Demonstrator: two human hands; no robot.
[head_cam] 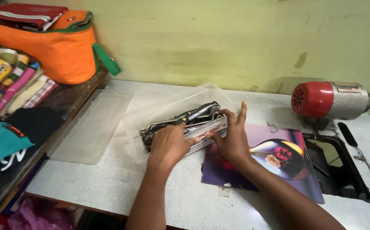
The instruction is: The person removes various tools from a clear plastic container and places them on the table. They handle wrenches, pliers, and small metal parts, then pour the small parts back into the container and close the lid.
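Note:
A clear plastic box (151, 115) lies tilted on the white table (108, 179), packed with several metal tools (189, 119) such as scissors and pliers. My left hand (168, 145) rests on the box's near side, fingers curled over the tools. My right hand (231, 136) presses against the box's right end, fingers spread, index finger pointing up. A flat white package with red print (208, 135) sits along the box's front edge between both hands.
The box's clear lid (93, 125) lies to the left. A purple printed sheet (278, 166) lies under my right forearm. A red and silver motor (329, 100) stands at the right. An orange bag (61, 47) and folded cloths (10, 81) fill a shelf at left.

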